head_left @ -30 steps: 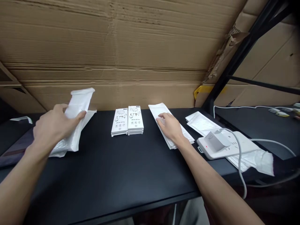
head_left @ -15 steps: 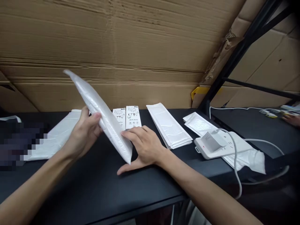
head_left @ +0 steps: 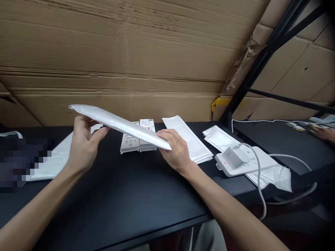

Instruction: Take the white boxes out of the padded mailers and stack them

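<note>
Above the dark table, both hands hold a white padded mailer (head_left: 123, 123), seen almost edge-on and sloping down to the right. My left hand (head_left: 85, 141) is closed on its left part from below, thumb along the near side. My right hand (head_left: 175, 148) grips its lower right end, with some fingers hidden beneath. Behind the mailer stand two small white boxes with printed drawings, a left box (head_left: 130, 143) and a right box (head_left: 148, 146), both partly covered by it. What the mailer contains is hidden.
Flat white mailers (head_left: 187, 143) lie right of the boxes; another white mailer (head_left: 59, 157) lies left. A power strip (head_left: 251, 162) with a plugged-in adapter and cable rests over more mailers (head_left: 222, 139). A cardboard wall (head_left: 117, 52) closes the back. Another person's hand (head_left: 323, 133) shows far right.
The mailer has tipped from steep to nearly level, its left end coming down and its right end rising. My right hand has moved up and right and closed on it.
</note>
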### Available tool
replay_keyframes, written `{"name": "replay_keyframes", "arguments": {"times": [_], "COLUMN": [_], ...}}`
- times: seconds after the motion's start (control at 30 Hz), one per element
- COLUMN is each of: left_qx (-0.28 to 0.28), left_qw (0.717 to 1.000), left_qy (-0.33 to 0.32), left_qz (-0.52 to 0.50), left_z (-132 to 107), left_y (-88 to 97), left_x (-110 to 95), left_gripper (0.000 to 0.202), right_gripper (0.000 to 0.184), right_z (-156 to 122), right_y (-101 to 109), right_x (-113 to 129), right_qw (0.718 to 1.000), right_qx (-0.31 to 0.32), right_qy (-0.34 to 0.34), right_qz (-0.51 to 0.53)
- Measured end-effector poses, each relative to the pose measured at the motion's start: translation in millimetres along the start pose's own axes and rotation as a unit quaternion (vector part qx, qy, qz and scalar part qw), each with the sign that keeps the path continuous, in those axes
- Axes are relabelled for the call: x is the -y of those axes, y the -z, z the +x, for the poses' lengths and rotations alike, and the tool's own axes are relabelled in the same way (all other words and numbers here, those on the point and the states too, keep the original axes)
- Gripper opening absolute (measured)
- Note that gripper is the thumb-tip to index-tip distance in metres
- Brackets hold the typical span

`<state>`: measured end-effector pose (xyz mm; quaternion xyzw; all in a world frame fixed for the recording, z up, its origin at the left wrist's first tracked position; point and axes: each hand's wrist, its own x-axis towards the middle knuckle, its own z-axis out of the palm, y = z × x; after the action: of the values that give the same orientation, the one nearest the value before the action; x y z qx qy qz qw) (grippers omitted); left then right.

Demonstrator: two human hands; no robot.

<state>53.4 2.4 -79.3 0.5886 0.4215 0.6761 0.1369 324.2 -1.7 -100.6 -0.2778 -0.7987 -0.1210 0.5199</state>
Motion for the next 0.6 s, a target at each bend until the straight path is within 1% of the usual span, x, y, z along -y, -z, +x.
{"name": "replay_keyframes", "arguments": {"times": [0.03,0.1,0.17,0.23,0.33,0.47,0.53,0.6], "left_qx": [0.006,0.016,0.023,0.044,0.078,0.085,0.088,0.094], "left_qw": [1.000,0.999,0.993,0.984,0.974,0.975,0.976,0.977], "left_qy": [0.009,0.030,0.065,0.089,0.091,0.090,0.092,0.091], "left_qz": [0.000,0.031,0.094,0.149,0.192,0.186,0.177,0.171], "left_z": [-0.4,-2.3,-4.4,-5.9,-6.9,-7.4,-7.4,-7.1], "left_y": [0.6,0.7,0.2,-0.3,-1.3,-2.7,-2.7,-2.1], "left_x": [-1.0,-5.2,-9.6,-12.7,-14.7,-15.8,-16.2,-16.5], "left_gripper": [0.044,0.034,0.022,0.015,0.015,0.020,0.024,0.026], "right_gripper": [0.030,0.029,0.031,0.035,0.038,0.044,0.040,0.032], "right_z": [0.7,2.5,3.9,4.6,4.1,3.8,4.6,5.6], "right_y": [1.7,6.0,10.6,14.1,15.7,14.0,13.7,14.3], "right_x": [-3.1,-9.7,-16.2,-21.9,-27.6,-29.7,-28.7,-26.8], "right_qw": [1.000,0.995,0.986,0.977,0.966,0.945,0.936,0.932], "right_qx": [-0.016,-0.058,-0.097,-0.116,-0.129,-0.144,-0.145,-0.140], "right_qy": [-0.024,-0.079,-0.132,-0.176,-0.226,-0.291,-0.312,-0.321], "right_qz": [0.001,-0.008,-0.017,-0.015,0.002,0.048,0.075,0.095]}}
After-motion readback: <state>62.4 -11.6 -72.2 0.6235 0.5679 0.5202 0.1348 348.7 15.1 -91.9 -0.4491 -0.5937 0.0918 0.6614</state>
